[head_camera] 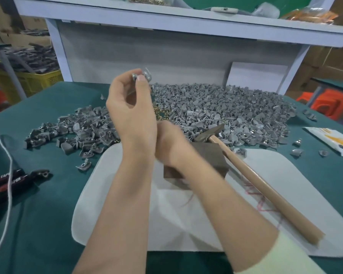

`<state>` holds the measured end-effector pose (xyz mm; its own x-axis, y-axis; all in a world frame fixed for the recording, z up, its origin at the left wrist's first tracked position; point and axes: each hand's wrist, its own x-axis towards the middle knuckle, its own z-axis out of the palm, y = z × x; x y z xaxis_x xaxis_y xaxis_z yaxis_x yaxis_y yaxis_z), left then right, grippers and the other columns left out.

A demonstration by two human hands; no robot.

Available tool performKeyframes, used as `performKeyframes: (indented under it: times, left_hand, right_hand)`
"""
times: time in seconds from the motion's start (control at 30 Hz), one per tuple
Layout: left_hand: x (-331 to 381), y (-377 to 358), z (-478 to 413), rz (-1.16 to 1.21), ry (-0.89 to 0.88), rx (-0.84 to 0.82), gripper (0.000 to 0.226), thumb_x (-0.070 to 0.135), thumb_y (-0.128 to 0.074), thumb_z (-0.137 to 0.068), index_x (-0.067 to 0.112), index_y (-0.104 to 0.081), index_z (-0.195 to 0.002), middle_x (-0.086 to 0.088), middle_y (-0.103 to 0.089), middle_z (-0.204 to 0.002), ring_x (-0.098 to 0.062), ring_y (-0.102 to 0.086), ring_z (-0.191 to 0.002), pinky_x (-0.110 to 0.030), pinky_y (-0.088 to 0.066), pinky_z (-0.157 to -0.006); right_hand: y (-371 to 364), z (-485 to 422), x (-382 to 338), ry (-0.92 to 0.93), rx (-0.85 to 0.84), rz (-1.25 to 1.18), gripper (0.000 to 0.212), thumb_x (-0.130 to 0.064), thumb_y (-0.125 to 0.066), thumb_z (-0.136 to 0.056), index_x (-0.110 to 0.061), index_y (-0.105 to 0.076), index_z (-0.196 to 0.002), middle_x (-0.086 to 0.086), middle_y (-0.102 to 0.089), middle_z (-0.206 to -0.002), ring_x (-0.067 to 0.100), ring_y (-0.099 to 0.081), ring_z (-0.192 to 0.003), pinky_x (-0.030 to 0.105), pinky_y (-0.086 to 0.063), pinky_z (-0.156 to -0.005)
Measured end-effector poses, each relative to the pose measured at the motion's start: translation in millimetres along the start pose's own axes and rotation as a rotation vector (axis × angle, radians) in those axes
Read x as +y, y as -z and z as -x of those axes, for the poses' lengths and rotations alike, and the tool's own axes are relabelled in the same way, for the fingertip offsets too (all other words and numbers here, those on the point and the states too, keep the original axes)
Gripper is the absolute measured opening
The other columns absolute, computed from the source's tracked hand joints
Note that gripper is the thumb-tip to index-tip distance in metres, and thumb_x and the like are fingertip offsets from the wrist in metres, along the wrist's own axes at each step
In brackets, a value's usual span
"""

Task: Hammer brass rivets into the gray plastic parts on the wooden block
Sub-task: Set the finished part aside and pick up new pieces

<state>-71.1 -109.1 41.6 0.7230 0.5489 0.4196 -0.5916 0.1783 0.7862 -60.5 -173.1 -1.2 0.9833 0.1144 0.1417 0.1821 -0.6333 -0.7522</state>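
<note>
1. Head view, upper centre of the frame: the left hand (131, 107) is raised, thumb and fingertips pinching what look like two gray plastic parts (142, 76), clear of the table.
2. Just below it, the right hand (168, 143) crosses under the left wrist, over the near-left corner of the wooden block (208, 157). It is motion-blurred, so I cannot tell whether its fingers hold anything.
3. The block sits on the white mat (127, 214) at mid-frame with no part on its visible top. The hammer (265, 190) lies unheld, with its head at the block's far edge against the big heap of loose parts (216, 109) and its handle running to the lower right.
4. The brass rivets (162, 113) show as a small gold cluster behind the left hand, mostly hidden.
5. Risks, as I judge them: a fingertip pinch on two parts is shallow, so one may slip and vanish into the heap. The blurred right hand moves close to the block and could nudge it or the hammer head. With the wrists crossed, either hand may bump the other.
</note>
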Motion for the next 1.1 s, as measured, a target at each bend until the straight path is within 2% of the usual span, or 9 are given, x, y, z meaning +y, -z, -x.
performKeyframes:
  times: [0.13, 0.23, 0.47, 0.6, 0.7, 0.8, 0.9, 0.97, 1.1]
  left_hand:
    - [-22, 1, -2, -0.133, 0.197, -0.082, 0.016, 0.016, -0.054, -0.094, 0.028, -0.059, -0.084, 0.007, -0.064, -0.087, -0.004, -0.059, -0.081, -0.017, -0.043, -0.070]
    - [-48, 0, 4, -0.264, 0.362, -0.169, 0.009, 0.017, -0.054, -0.093, 0.022, -0.060, -0.088, 0.012, -0.059, -0.083, 0.002, -0.052, -0.075, -0.013, -0.037, -0.062]
    - [-76, 5, 18, -0.425, 0.584, -0.114, 0.014, 0.015, -0.049, -0.094, 0.012, -0.060, -0.102, 0.005, -0.054, -0.079, -0.004, -0.044, -0.062, -0.020, -0.034, -0.049]
    - [-77, 7, 22, -0.458, 0.616, -0.098, 0.022, 0.013, -0.048, -0.092, 0.008, -0.063, -0.107, 0.006, -0.052, -0.076, -0.005, -0.043, -0.066, -0.025, -0.036, -0.060]
    - [-75, 10, 23, -0.496, 0.615, -0.111, 0.021, 0.014, -0.047, -0.092, 0.009, -0.061, -0.106, 0.006, -0.050, -0.077, -0.005, -0.041, -0.067, -0.027, -0.036, -0.064]
    - [-69, 10, 23, -0.481, 0.611, -0.113, 0.017, 0.013, -0.046, -0.093, 0.010, -0.059, -0.104, 0.006, -0.049, -0.074, -0.006, -0.040, -0.061, -0.023, -0.031, -0.050]
    - [-63, 5, 24, -0.419, 0.593, -0.123, 0.017, 0.016, -0.046, -0.094, 0.013, -0.058, -0.105, 0.007, -0.051, -0.080, -0.008, -0.046, -0.071, -0.024, -0.039, -0.061]
    - [-60, -1, 28, -0.369, 0.613, -0.149, 0.014, 0.017, -0.047, -0.094, 0.014, -0.058, -0.101, 0.006, -0.053, -0.083, -0.008, -0.049, -0.076, -0.029, -0.042, -0.073]
    - [-58, -10, 33, -0.382, 0.587, -0.188, 0.011, 0.019, -0.048, -0.095, 0.015, -0.058, -0.099, 0.008, -0.050, -0.077, -0.003, -0.041, -0.067, -0.021, -0.033, -0.057]
  right_hand:
    - [74, 16, 29, -0.087, 0.274, 0.159, 0.020, -0.018, -0.052, -0.092, -0.017, -0.066, -0.079, -0.006, -0.065, -0.078, 0.006, -0.053, -0.052, 0.018, -0.044, -0.049]
    - [85, 25, 54, -0.150, 0.432, 0.137, 0.037, -0.025, -0.050, -0.092, -0.006, -0.056, -0.061, 0.005, -0.052, -0.054, 0.020, -0.045, -0.055, 0.028, -0.032, -0.053]
    - [61, 15, 79, -0.246, 0.730, -0.335, 0.022, -0.029, -0.048, -0.092, -0.021, -0.057, -0.073, 0.000, -0.063, -0.079, 0.026, -0.066, -0.087, 0.031, -0.042, -0.071]
    - [67, 11, 86, -0.240, 0.690, -0.406, 0.023, -0.023, -0.050, -0.089, -0.010, -0.061, -0.074, 0.000, -0.060, -0.072, 0.028, -0.064, -0.081, 0.046, -0.049, -0.084]
    - [73, 11, 88, -0.280, 0.625, -0.370, 0.023, -0.020, -0.051, -0.087, -0.010, -0.064, -0.071, -0.008, -0.053, -0.052, 0.020, -0.051, -0.060, 0.042, -0.045, -0.070]
    - [82, 15, 91, -0.291, 0.525, -0.114, 0.038, -0.025, -0.051, -0.090, -0.013, -0.057, -0.054, -0.004, -0.050, -0.048, 0.027, -0.051, -0.064, 0.031, -0.037, -0.058]
    - [87, 20, 88, -0.344, 0.384, 0.196, 0.050, -0.042, -0.051, -0.092, -0.014, -0.042, -0.051, 0.002, -0.040, -0.053, 0.027, -0.046, -0.067, 0.030, -0.028, -0.052]
    - [90, 22, 88, -0.391, 0.331, 0.283, 0.047, -0.046, -0.052, -0.090, -0.014, -0.042, -0.056, 0.005, -0.044, -0.060, 0.029, -0.049, -0.075, 0.030, -0.033, -0.059]
    - [93, 27, 84, -0.400, 0.218, 0.420, 0.048, -0.049, -0.050, -0.090, -0.004, -0.062, -0.100, 0.020, -0.058, -0.118, 0.035, -0.053, -0.112, 0.034, -0.041, -0.083]
